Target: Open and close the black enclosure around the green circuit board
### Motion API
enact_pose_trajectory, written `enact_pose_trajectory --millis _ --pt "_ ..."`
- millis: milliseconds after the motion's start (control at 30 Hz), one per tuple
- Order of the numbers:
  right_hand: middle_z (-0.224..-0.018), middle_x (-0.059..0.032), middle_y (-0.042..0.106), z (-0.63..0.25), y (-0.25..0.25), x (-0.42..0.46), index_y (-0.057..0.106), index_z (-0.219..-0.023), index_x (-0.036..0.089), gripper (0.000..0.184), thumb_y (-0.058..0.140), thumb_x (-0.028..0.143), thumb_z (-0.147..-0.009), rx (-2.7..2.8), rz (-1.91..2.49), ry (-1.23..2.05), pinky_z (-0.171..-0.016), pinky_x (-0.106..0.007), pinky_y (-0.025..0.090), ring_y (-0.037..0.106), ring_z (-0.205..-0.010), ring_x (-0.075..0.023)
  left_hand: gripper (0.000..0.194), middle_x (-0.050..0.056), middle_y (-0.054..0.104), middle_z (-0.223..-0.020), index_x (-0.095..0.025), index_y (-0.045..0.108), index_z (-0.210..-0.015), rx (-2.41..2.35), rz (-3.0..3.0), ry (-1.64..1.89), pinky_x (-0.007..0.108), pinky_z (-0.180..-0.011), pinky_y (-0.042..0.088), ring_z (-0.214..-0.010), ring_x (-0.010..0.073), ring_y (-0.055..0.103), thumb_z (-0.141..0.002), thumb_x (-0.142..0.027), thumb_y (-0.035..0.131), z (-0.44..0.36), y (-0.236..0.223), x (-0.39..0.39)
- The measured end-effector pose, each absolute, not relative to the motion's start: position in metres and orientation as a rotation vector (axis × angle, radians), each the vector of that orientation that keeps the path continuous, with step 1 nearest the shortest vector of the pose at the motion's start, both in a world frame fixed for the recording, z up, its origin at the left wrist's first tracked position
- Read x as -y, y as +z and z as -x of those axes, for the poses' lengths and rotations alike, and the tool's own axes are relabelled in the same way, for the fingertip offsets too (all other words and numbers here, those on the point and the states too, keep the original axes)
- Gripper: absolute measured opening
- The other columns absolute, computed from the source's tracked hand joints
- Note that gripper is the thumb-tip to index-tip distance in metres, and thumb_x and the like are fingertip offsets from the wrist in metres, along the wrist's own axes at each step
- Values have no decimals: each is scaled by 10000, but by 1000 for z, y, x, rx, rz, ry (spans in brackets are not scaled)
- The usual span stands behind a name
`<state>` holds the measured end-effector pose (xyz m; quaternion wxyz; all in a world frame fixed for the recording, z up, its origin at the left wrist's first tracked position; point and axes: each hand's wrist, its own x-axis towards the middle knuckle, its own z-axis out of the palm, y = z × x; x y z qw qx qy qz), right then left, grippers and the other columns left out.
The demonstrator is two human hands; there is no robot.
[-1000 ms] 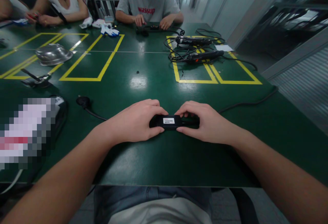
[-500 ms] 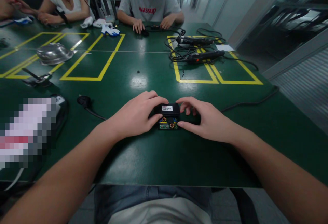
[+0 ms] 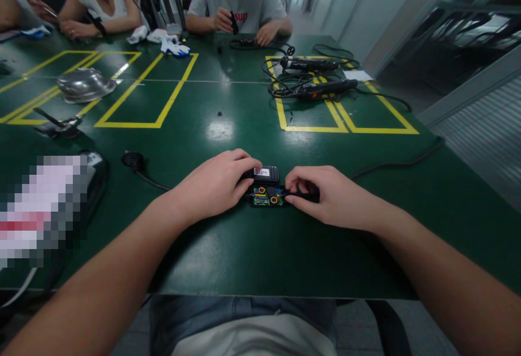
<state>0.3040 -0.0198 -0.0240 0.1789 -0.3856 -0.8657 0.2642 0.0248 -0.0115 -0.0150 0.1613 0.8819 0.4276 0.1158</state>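
A small black case lies opened on the green table, and its lower half shows a circuit board (image 3: pixel 266 198) with two copper-coloured rings. Just behind the board is the black case cover (image 3: pixel 269 176), which carries a white label. My left hand (image 3: pixel 222 178) is closed around the left end of that cover, thumb in front and fingers on top. My right hand (image 3: pixel 328 190) pinches the black cable (image 3: pixel 304 195) where it meets the right end of the open case. Part of the cable is hidden by my right fingers.
A black plug (image 3: pixel 133 160) lies left of my hands. Further left are a metal bowl (image 3: pixel 86 84), a small metal object (image 3: pixel 60 126) and a blurred-out box (image 3: pixel 44 204). Corded black tools (image 3: pixel 321 89) lie at the back right. Across the table sits a person (image 3: pixel 240 3) in grey.
My left hand has shifted the cover slightly left, uncovering more of the case's right end. My right fingers have closed onto the cable. The person opposite has raised a black object.
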Motion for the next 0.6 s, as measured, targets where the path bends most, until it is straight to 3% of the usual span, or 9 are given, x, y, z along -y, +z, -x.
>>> enact_pose_trajectory --millis 100,233,300,600 --pt "-742 19 668 -303 -22 21 681 -952 230 41 722 226 -954 2451 1108 758 -613 -283 416 580 -625 -152 288 135 679 -1320 -197 775 -1280 -1256 -2548 345 452 -1005 600 -1097 279 724 -1061 -286 611 -25 -9 16" --pt "-701 36 647 -302 -21 22 688 -941 230 35 721 229 -954 2451 1115 785 -605 -279 396 542 -582 -136 74 53 693 -999 -209 723 -960 -1197 -2519 288 343 -734 507 -820 206 663 -986 -270 691 -27 4 22" --pt "-691 39 645 -301 -20 22 694 -922 229 43 733 231 -938 2446 1105 788 -605 -278 394 530 -574 -132 83 31 687 -916 -218 660 -885 -1189 -2509 207 331 -675 441 -759 192 631 -956 -239 699 -27 7 24" --pt "-730 28 674 -301 -22 24 702 -921 224 48 746 221 -941 2412 1092 752 -612 -272 402 546 -604 -130 121 -20 695 -801 -238 605 -896 -1150 -2344 97 314 -637 368 -668 176 602 -991 -217 676 -25 7 23"
